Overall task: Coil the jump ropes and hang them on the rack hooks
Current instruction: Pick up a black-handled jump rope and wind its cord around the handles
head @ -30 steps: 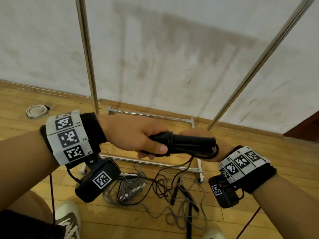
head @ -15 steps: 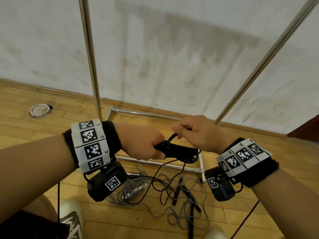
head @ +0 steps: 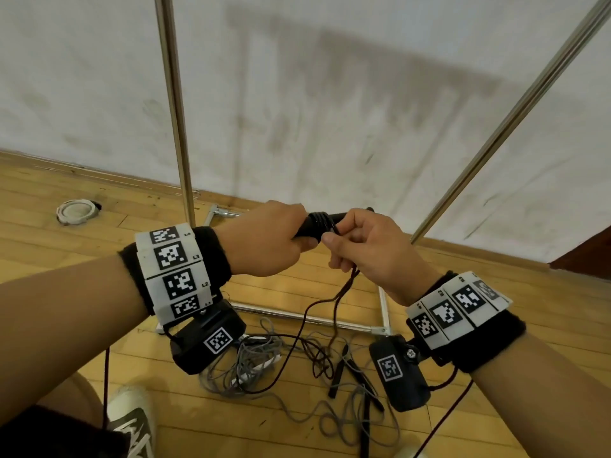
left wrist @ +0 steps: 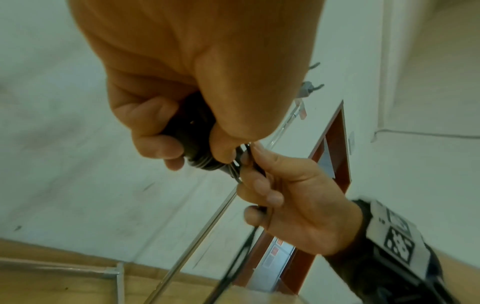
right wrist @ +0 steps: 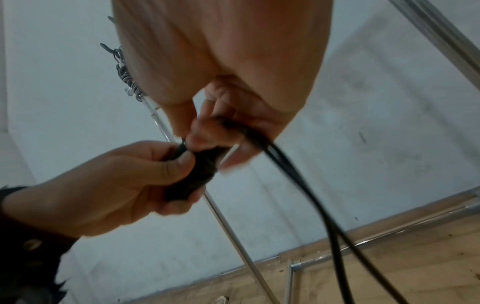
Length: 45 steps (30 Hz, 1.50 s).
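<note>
Another turn of cord laid round the handles since half a second back.

Left hand (head: 264,239) clamped round black handles (head: 317,223); right hand (head: 367,249) pinching dark cord (head: 344,289), lowered beside the fresh wraps. Loose cord trailed to the tangle of ropes (head: 281,361) on the floor; much winding left, hooks (left wrist: 311,86) waiting overhead.

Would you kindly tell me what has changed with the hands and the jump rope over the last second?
The right hand left the handles' far end, came round and now pinches the dark cord beside the wraps. Both hands rose slightly. The left hand still grips the black handles; the ropes on the floor lie unchanged.
</note>
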Each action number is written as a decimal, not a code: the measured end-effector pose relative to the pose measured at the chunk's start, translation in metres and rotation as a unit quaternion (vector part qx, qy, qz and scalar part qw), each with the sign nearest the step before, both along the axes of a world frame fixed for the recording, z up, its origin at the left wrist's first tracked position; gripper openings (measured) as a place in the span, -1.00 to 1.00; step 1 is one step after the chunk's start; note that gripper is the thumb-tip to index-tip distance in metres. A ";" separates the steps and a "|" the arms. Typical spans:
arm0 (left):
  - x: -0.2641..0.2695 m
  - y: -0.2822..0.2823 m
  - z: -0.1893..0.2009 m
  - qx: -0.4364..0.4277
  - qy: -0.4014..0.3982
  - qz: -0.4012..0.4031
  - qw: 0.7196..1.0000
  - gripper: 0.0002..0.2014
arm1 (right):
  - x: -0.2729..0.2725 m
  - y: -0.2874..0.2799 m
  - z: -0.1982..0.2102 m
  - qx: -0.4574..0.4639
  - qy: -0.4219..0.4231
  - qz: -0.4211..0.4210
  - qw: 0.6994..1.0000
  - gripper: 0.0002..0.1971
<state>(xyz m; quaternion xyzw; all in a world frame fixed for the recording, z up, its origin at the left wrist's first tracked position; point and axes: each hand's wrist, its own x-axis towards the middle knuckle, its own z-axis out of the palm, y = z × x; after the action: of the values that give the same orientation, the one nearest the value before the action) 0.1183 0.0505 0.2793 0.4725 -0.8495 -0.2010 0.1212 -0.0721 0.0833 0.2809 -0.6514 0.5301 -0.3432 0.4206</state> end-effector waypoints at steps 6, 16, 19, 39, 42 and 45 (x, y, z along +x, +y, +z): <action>0.004 -0.002 0.009 -0.022 0.057 0.042 0.997 -0.72 | 0.008 0.004 0.001 -0.004 -0.074 -0.047 0.996 -0.64; 0.003 -0.006 0.020 -0.053 0.081 0.037 0.995 -0.77 | -0.012 0.005 0.011 0.053 -0.135 0.032 0.989 -0.80; -0.001 -0.004 0.028 -0.078 0.101 0.033 0.991 -0.78 | -0.015 0.003 0.014 -0.012 -0.118 0.019 0.993 -0.69; 0.008 -0.018 0.049 0.041 0.277 0.082 0.957 -0.87 | -0.038 -0.008 0.000 0.024 -0.058 0.026 0.998 -0.67; 0.011 -0.023 0.048 0.045 0.278 0.095 0.955 -0.87 | -0.039 -0.005 0.001 -0.037 -0.029 0.025 0.999 -0.75; 0.013 -0.026 0.046 0.058 0.284 0.111 0.951 -0.87 | -0.042 -0.005 0.014 -0.103 0.000 0.019 0.995 -0.86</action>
<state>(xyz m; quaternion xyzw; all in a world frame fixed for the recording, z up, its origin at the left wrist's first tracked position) 0.1315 0.0241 0.3258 0.4937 -0.7089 -0.3609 0.3514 -0.1144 0.0788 0.2951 -0.7010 0.4799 -0.3878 0.3577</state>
